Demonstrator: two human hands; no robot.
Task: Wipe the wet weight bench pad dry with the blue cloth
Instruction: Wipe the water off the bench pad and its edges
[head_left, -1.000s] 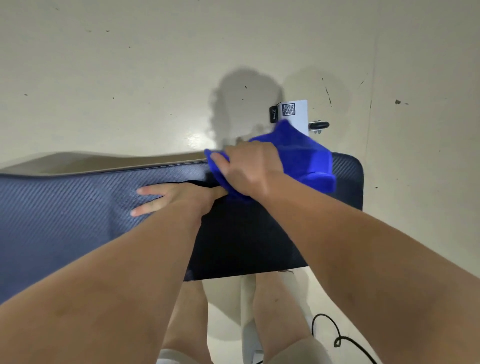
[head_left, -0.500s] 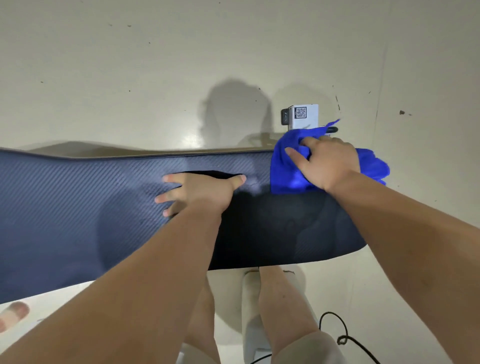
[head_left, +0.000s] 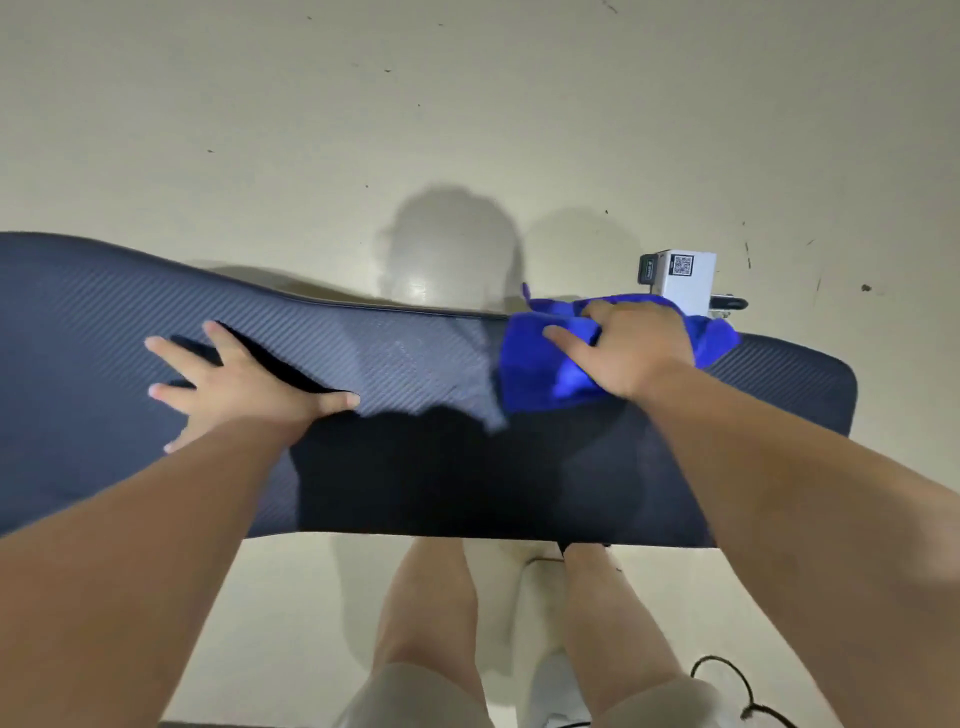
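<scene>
The dark navy weight bench pad (head_left: 78, 338) stretches across the view from left to right, with a woven texture and a paler sheen near its middle. The blue cloth (head_left: 540, 374) lies bunched on the pad's far right part. My right hand (head_left: 634, 353) presses down on top of the cloth, its fingers spread over it and partly curled into the folds. My left hand (head_left: 244, 384) rests flat on the pad to the left, fingers spread wide and thumb pointing right.
A white box with a QR label (head_left: 685, 278) on the bench frame sits beyond the pad's far right edge. A black cable (head_left: 737, 691) lies on the pale floor at bottom right. My legs stand against the pad's near edge.
The right hand has stayed on the cloth at the pad's right part. The left hand has slid left along the pad, opening a wider gap between the hands.
</scene>
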